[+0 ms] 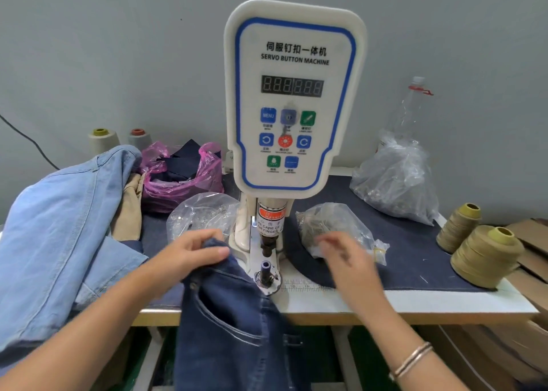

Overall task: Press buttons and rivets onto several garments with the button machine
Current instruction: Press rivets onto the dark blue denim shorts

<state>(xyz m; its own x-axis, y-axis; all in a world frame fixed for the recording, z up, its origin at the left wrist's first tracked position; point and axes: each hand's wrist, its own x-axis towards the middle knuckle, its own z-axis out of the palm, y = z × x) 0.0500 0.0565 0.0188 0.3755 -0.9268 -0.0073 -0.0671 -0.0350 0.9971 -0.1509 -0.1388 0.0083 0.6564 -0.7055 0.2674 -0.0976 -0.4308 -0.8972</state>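
Observation:
The white servo button machine (293, 94) stands at the table's middle, its press head above a small blue die post (266, 267). My left hand (194, 251) grips the waistband of dark blue jeans (234, 325), which hang over the table's front edge just left of the post. My right hand (345, 257) is blurred, fingers spread, over a clear bag of small metal parts (326, 224) to the right of the machine. I cannot see anything held in it.
A light blue denim garment (59, 227) is piled at the left. A pink bag of dark cloth (181, 174), another clear bag (201, 212), a large bag of rivets (397, 180), thread cones (486, 254) and a plastic bottle (412, 105) stand around.

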